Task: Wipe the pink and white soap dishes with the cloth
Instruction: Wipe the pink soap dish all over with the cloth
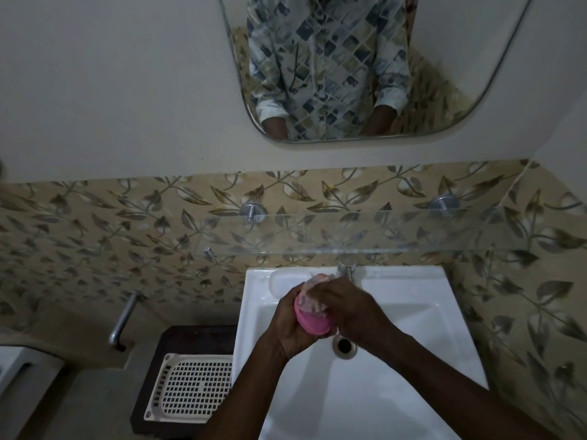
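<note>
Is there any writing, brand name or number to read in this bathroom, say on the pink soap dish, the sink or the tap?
No text can be read anywhere in this view.
The pink soap dish, held in the left hand: plain, no label shows.
The cloth under the right hand: pattern only, no words.
The white soap dish, sink and tap: no brand mark visible.
The white tray: none.

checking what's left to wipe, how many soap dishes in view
2. The pink soap dish is in the left hand over the sink; the white soap dish sits on its back-left rim, partly hidden.
</note>
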The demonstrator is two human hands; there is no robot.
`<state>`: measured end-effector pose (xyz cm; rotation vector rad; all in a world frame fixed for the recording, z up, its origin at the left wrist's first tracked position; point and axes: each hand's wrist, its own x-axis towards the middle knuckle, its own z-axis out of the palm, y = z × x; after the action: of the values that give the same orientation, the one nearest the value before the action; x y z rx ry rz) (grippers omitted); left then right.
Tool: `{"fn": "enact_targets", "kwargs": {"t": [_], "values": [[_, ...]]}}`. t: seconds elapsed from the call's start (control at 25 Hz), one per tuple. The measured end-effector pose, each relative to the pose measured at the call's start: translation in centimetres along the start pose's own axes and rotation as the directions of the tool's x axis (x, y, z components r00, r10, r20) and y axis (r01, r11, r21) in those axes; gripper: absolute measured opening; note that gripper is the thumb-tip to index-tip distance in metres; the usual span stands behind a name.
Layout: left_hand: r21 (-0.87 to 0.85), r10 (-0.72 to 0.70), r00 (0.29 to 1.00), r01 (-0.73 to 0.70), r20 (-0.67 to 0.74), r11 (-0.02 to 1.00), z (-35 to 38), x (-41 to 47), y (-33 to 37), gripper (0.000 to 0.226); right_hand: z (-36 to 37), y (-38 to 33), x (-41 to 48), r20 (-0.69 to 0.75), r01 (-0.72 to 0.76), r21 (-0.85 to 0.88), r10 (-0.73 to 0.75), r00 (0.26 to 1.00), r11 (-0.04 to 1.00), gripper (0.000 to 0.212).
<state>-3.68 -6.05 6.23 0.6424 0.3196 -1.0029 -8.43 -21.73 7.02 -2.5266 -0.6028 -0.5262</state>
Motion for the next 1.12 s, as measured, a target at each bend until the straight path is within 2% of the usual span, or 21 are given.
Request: {"fn": "enact_targets", "kwargs": {"t": [0.08, 0.12, 0.2, 0.28, 0.36, 0.52, 0.64, 0.8, 0.88, 0.96, 1.12], "values": [[-0.027, -0.001, 0.999, 0.002, 0.049, 1.0, 0.0, 0.0, 0.3, 0.042, -0.2, -0.1, 0.1, 0.004, 0.166, -0.012, -0.166, 0.986, 0.986, 0.042], [-0.014, 0.004, 0.998, -0.003, 0.065, 1.0, 0.0, 0.0, 0.4, 0.043, -0.6, 0.4, 0.4, -0.016, 0.156, -0.036, -0.157, 0.987, 0.987, 0.041], [0.004, 0.065, 0.997, -0.066, 0.046, 0.998, 0.1, 0.2, 0.2, 0.043, -1.0, 0.8, 1.2, -0.05, 0.0, -0.076, -0.003, 0.999, 0.997, 0.045], [0.014, 0.147, 0.989, -0.147, 0.0, 0.989, -0.7, 1.2, -0.3, 0.045, -0.6, 0.2, 2.0, 0.007, -0.211, -0.066, 0.212, 0.977, 0.975, 0.059], [0.054, 0.205, 0.979, -0.203, -0.023, 0.978, -0.7, 1.7, -1.0, 0.045, 0.0, -0.3, 2.6, 0.061, -0.406, -0.033, 0.407, 0.911, 0.913, 0.055], [0.192, 0.279, 0.957, -0.259, -0.084, 0.947, -1.3, 1.8, -2.1, 0.042, 0.0, -0.3, 3.5, 0.051, -0.665, 0.018, 0.664, 0.746, 0.746, 0.012], [0.233, 0.359, 0.924, -0.323, -0.132, 0.917, -0.9, 1.9, -2.7, 0.038, -0.7, 0.2, 4.4, 0.169, -0.809, 0.067, 0.793, 0.586, 0.584, 0.02], [0.289, 0.469, 0.862, -0.407, -0.194, 0.867, 0.5, 2.0, -3.5, 0.046, -1.0, 0.4, 4.8, 0.261, -0.899, 0.227, 0.866, 0.426, 0.374, 0.02], [0.393, 0.524, 0.82, -0.415, -0.23, 0.821, 0.8, 1.7, -3.7, 0.062, -0.8, -0.1, 4.2, 0.321, -0.925, 0.257, 0.878, 0.354, 0.279, 0.018], [0.515, 0.581, 0.795, -0.43, -0.174, 0.742, 0.5, 1.9, -4.0, 0.075, -0.5, -0.4, 3.3, 0.373, -0.94, 0.275, 0.879, 0.297, 0.201, 0.019], [0.64, 0.651, 0.759, -0.504, 0.007, 0.581, 0.3, 2.3, -4.0, 0.048, -0.6, 0.0, 2.5, 0.443, -0.922, 0.383, 0.866, 0.231, 0.05, 0.028]]}}
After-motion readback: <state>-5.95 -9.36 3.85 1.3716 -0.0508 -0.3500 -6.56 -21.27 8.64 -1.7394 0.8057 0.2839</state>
